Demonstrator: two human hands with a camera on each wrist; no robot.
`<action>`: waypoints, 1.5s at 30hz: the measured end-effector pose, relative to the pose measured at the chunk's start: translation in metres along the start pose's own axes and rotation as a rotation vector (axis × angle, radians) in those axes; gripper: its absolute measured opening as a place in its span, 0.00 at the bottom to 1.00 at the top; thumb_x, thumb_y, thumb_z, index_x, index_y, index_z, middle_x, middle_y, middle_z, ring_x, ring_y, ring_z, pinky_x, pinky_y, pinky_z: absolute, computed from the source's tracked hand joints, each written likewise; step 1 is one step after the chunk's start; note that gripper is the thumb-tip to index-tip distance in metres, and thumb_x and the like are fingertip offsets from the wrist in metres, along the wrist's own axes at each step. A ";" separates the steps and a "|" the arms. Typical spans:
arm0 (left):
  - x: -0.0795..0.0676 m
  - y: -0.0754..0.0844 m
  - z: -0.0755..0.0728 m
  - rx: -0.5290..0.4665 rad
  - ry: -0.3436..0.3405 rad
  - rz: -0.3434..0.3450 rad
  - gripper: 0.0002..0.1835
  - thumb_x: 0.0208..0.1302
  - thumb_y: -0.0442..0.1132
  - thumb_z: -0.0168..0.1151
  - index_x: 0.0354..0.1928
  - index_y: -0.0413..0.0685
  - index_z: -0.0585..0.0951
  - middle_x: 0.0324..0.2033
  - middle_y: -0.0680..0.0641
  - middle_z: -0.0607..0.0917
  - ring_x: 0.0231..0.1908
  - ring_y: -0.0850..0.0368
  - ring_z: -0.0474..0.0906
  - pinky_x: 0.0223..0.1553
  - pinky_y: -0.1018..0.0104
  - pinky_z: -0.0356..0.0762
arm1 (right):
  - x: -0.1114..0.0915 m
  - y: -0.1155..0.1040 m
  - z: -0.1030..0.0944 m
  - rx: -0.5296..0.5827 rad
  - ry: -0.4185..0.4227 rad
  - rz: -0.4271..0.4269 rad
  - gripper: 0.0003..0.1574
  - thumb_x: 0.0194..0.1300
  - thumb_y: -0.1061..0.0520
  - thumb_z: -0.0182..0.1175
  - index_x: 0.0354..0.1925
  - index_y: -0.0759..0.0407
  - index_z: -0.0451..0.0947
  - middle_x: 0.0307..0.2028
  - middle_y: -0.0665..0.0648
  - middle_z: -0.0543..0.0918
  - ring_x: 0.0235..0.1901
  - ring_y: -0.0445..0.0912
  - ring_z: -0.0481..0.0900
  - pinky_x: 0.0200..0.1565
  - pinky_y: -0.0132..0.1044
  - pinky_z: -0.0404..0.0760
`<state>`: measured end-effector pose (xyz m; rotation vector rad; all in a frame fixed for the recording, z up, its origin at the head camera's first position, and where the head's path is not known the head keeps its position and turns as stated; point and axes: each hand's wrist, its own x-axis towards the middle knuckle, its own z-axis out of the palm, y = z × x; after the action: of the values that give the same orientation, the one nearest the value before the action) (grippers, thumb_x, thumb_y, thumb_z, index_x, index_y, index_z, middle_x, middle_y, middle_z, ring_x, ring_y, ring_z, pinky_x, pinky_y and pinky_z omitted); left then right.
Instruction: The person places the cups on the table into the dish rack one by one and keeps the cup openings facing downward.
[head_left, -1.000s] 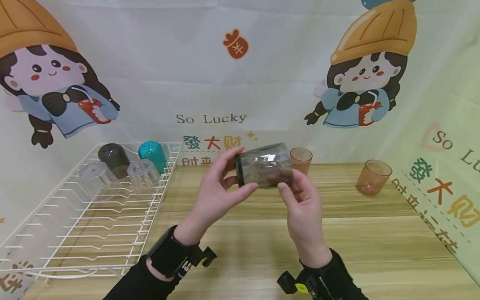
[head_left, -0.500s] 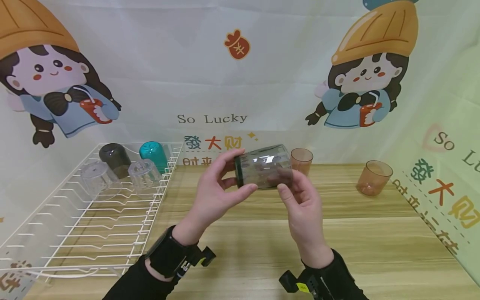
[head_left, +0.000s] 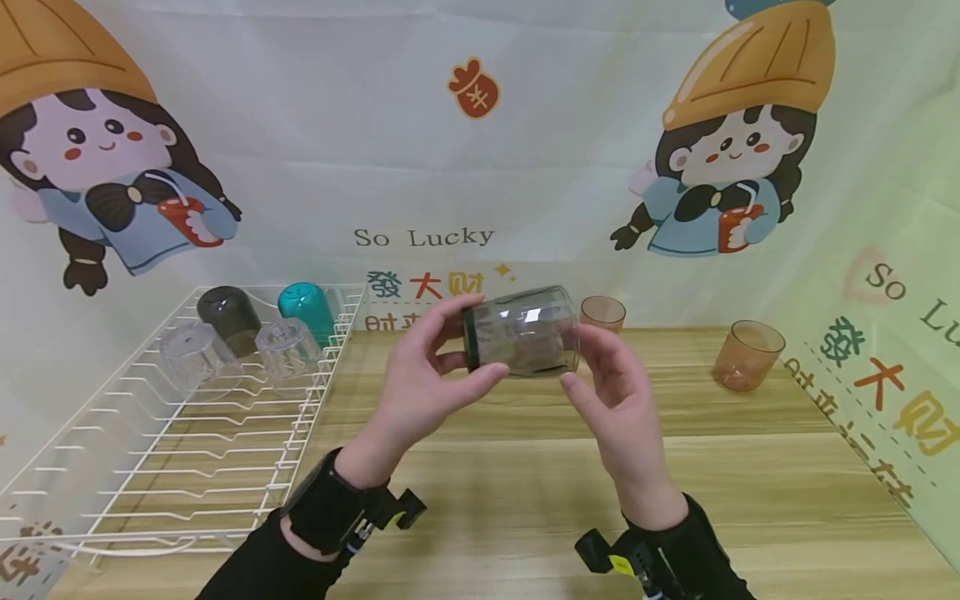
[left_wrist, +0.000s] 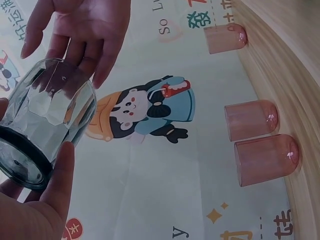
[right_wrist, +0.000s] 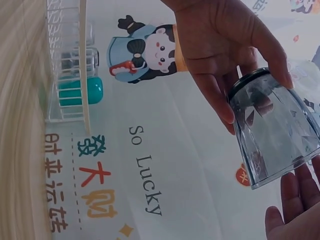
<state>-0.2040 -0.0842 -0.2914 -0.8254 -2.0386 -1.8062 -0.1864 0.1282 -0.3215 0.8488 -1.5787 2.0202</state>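
A smoky grey drinking glass (head_left: 525, 333) with a thick dark base is held up above the table, lying nearly on its side with its rim to the right. My left hand (head_left: 427, 367) grips it round the base, thumb in front and fingers behind. At the rim end is my right hand (head_left: 618, 408), its fingertips right at the edge and its thumb spread away from the glass. In the left wrist view, the right hand's loosely extended fingers (left_wrist: 75, 52) show partly through the glass wall.
At left, a white wire rack (head_left: 206, 492) carries upside-down cups: a dark one (head_left: 228, 315), a teal one (head_left: 306, 308) and two clear ones (head_left: 197, 354). Amber cups (head_left: 750, 354) stand toward the back right; the left wrist view shows three. A printed cloth (head_left: 555, 183) hangs behind.
My right hand has shifted right, its thumb coming off the glass and its fingers loosening at the rim. The left hand has moved slightly left with the glass.
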 end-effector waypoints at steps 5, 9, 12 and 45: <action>0.000 0.003 -0.002 -0.003 -0.001 -0.009 0.37 0.52 0.25 0.73 0.65 0.42 0.72 0.55 0.43 0.77 0.50 0.49 0.77 0.46 0.59 0.84 | 0.000 -0.002 -0.004 -0.015 -0.015 0.000 0.32 0.61 0.77 0.57 0.62 0.59 0.73 0.59 0.55 0.76 0.61 0.49 0.71 0.67 0.38 0.65; 0.000 0.006 -0.003 -0.009 -0.001 -0.011 0.37 0.52 0.25 0.73 0.66 0.42 0.72 0.54 0.43 0.77 0.50 0.49 0.77 0.46 0.58 0.84 | 0.000 -0.002 -0.007 -0.048 -0.023 0.007 0.35 0.59 0.79 0.55 0.64 0.64 0.71 0.61 0.56 0.75 0.62 0.51 0.69 0.67 0.38 0.63; 0.001 0.008 -0.005 -0.008 -0.003 -0.004 0.38 0.51 0.25 0.73 0.66 0.42 0.72 0.54 0.44 0.77 0.50 0.50 0.77 0.46 0.58 0.84 | 0.000 -0.003 -0.008 -0.065 -0.033 0.003 0.36 0.58 0.79 0.55 0.65 0.69 0.68 0.63 0.57 0.74 0.64 0.53 0.67 0.67 0.38 0.63; -0.004 0.026 -0.039 0.126 0.044 0.005 0.38 0.50 0.24 0.73 0.66 0.41 0.72 0.54 0.47 0.77 0.49 0.50 0.77 0.46 0.64 0.83 | -0.003 -0.010 -0.036 -0.208 -0.094 0.008 0.40 0.57 0.79 0.58 0.68 0.69 0.65 0.67 0.60 0.71 0.69 0.53 0.61 0.71 0.39 0.53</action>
<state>-0.1912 -0.1219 -0.2661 -0.7474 -2.0955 -1.6593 -0.1850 0.1658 -0.3225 0.8682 -1.8091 1.8055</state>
